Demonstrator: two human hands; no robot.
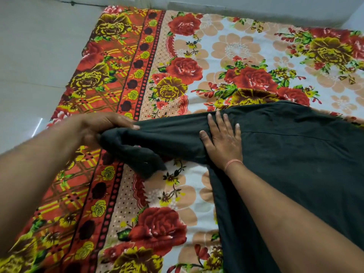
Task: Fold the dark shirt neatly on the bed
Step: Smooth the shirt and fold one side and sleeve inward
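My left hand (102, 127) is closed around the end of one sleeve (157, 138) of the dark shirt (295, 164), thumb on top and fingers curled beneath, so the cuff end bunches and droops below my grip onto the floral bedsheet (236, 52). My right hand (222, 140) holds nothing — it lies flat and spread, palm down, pressing the cloth about where the sleeve meets the body, with a thin thread band (233, 163) at the wrist. The shirt itself lies on the bed toward my right: its body spreads out under and beyond my right forearm and runs off the right and lower edges of view, while the sleeve stretches leftward across the sheet to my left hand, near the red checked border. As for progress, I judge this to be early in the fold. The body looks laid out fairly flat, with a seam line visible across it, but I can see no neat crease yet, and the sleeve is stretched away from the body, not laid over it. What seems left is most of the job — bringing this sleeve in across the body with my right hand serving as the hinge, doing the same for the other sleeve, which I cannot see from here, then folding the sides and length into a tidy stack. How the far side of the shirt lies I cannot tell.
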